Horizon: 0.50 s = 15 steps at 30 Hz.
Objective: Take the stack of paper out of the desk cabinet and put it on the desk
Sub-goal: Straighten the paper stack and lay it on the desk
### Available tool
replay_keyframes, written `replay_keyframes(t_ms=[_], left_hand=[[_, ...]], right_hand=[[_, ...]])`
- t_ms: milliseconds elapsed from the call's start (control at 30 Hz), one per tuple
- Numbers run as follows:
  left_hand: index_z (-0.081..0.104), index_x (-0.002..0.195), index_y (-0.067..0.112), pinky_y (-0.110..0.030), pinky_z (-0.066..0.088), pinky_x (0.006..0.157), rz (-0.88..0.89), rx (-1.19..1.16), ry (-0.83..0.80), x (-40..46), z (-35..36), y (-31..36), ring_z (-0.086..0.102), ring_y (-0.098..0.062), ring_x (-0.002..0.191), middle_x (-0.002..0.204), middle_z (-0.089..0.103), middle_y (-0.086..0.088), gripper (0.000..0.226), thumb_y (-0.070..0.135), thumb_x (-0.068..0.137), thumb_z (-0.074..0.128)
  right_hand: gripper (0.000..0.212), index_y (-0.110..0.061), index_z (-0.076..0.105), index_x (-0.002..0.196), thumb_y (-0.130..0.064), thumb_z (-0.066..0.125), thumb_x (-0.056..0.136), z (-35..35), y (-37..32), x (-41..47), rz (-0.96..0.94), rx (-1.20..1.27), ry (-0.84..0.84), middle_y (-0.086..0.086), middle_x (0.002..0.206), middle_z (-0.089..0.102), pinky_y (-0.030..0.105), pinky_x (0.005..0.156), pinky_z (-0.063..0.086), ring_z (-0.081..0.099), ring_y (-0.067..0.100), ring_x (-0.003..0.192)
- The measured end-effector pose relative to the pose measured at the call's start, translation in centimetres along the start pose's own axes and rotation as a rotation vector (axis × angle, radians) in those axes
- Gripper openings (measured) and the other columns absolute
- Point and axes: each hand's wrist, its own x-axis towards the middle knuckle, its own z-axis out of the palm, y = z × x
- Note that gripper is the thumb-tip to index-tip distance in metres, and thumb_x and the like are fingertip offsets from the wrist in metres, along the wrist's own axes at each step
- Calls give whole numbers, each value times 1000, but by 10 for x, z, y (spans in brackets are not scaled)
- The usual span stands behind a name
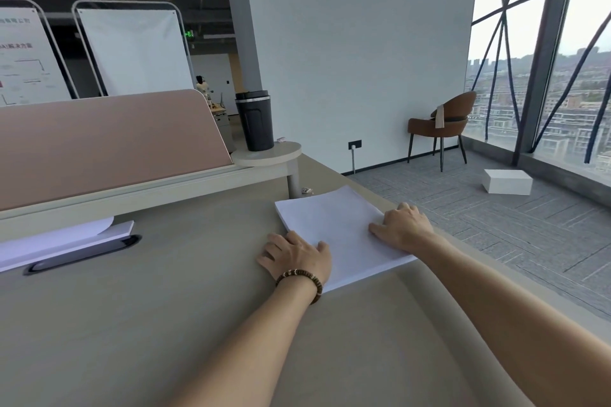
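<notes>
Paper: my stack of paper (334, 228) lies flat on the desk (165, 324), toward its right edge, one corner close to that edge.
Left grip: my left hand (297, 258), with a beaded bracelet (302, 281) at the wrist, rests palm down at the near left corner of the stack; fingers spread on the desk, thumb lying on the top sheet. It pinches nothing.
Right grip: my right hand (405, 225) lies on the right side of the stack, fingers loosely spread over the top sheet and its right edge. Whether any fingertip curls under that edge I cannot tell.
Cabinet: not in view from here.
Done: the stack is out and down on the desk, so I judge the main part of the task finished.
Left: lifting both hands away, perhaps after squaring the stack up.
Surroundings: a black tumbler (254, 122) stands on a small round shelf (267, 154) far behind the stack, well apart from it; more white sheets (59, 241) lie at the far left under the pink partition (105, 142).
</notes>
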Motion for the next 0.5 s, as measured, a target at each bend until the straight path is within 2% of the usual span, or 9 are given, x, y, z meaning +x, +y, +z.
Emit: replay_keyframes(t_ms=[133, 200, 333, 500], left_hand=[[28, 148, 4, -55, 20, 112, -12, -4, -8, 1, 0, 1, 28, -36, 137, 149, 31, -20, 84, 62, 87, 29], [29, 148, 5, -55, 19, 112, -17, -32, -19, 1, -1, 0, 29, -36, 136, 147, 34, -20, 85, 65, 87, 26], [35, 144, 9, -53, 18, 112, -37, -118, -59, 2, -9, -2, 31, -35, 134, 142, 40, -18, 86, 70, 85, 22], [39, 138, 13, -49, 29, 105, 43, -278, -25, -6, -35, -7, 35, -32, 132, 138, 43, -15, 71, 64, 91, 28]], right_hand=[[65, -3, 55, 128, -51, 32, 92, 1, -8, -5, -79, -196, 144, 16, 128, 59, 41, 99, 40, 55, 32, 118], [65, -3, 50, 131, -51, 32, 91, 1, -11, -5, -91, -235, 166, 15, 127, 61, 41, 98, 41, 57, 31, 117], [59, -5, 53, 126, -51, 34, 93, 2, -8, -7, -74, -204, 165, 15, 125, 63, 43, 99, 40, 57, 31, 117], [56, -9, 55, 127, -50, 33, 96, -11, -10, -24, -91, -118, 247, 13, 123, 62, 43, 98, 41, 57, 31, 116]])
